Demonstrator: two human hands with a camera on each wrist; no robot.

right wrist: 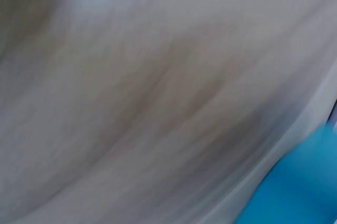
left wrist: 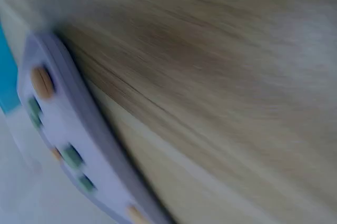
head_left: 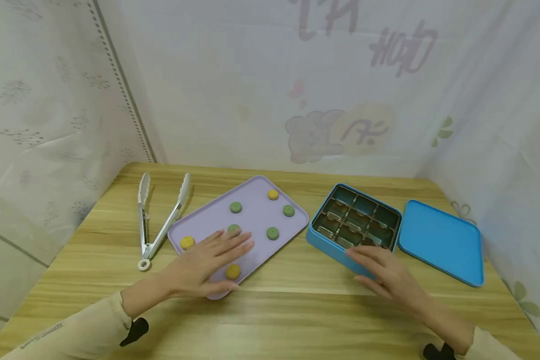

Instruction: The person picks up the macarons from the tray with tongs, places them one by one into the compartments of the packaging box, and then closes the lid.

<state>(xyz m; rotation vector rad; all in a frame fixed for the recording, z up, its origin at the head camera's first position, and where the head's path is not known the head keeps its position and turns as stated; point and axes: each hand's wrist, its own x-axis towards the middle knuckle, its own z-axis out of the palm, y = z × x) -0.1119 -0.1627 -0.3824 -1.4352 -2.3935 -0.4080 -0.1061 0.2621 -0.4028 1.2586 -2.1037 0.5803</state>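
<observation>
My left hand [head_left: 209, 266] is spread flat over the lilac tray [head_left: 256, 197], fingers straight, holding nothing. Its fingers partly cover a green macaron-like piece [head_left: 234, 228], and a yellow one [head_left: 232, 271] shows between thumb and forefinger. In the blurred left wrist view, the tray [left wrist: 87, 139] lies at the left. At the near right corner of the blue box [head_left: 333, 252] is my right hand [head_left: 387, 272], its relaxed fingers overlapping the rim. The box holds a dark, clear-walled divider insert [head_left: 357, 218] with several compartments. A blurred blue surface [right wrist: 300, 187] fills the right wrist view's lower right corner.
Silver tongs [head_left: 166, 228] with white tips lie spread at the tray's left. A flat blue lid [head_left: 441, 242] lies right of the box, against its side. More green and yellow pieces sit scattered on the tray. A printed cloth [head_left: 216, 100] hangs behind the wooden table [head_left: 270, 325].
</observation>
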